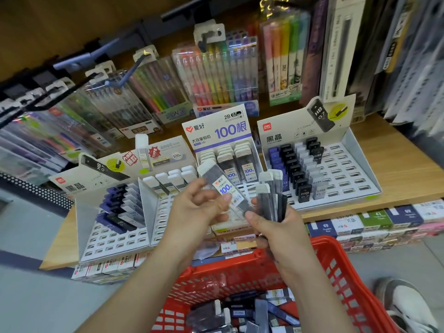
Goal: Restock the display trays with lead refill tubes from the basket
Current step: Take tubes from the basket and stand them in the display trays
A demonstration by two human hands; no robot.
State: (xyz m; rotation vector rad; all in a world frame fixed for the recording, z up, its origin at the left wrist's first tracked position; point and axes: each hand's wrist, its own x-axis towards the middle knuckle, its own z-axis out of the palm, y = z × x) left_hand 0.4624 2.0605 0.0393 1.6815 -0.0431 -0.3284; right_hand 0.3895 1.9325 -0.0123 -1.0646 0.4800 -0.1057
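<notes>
My left hand (199, 207) pinches one clear lead refill tube (224, 188) with a white cap and a "100" label, tilted over the middle tray. My right hand (271, 222) grips a bunch of several tubes (272, 193) fanned upright, and its thumb touches the low end of the single tube. The middle display tray (242, 188) with the "100" header card holds rows of the same white-capped tubes at its back. The red basket (336, 267) below my arms holds many loose tubes.
Other slotted trays stand on the wooden shelf: one at the left (115, 236) with blue and black tubes, a white one (163, 227) beside it, one at the right (341, 179) partly filled. Pen packs hang behind. A white shoe (408, 306) is on the floor.
</notes>
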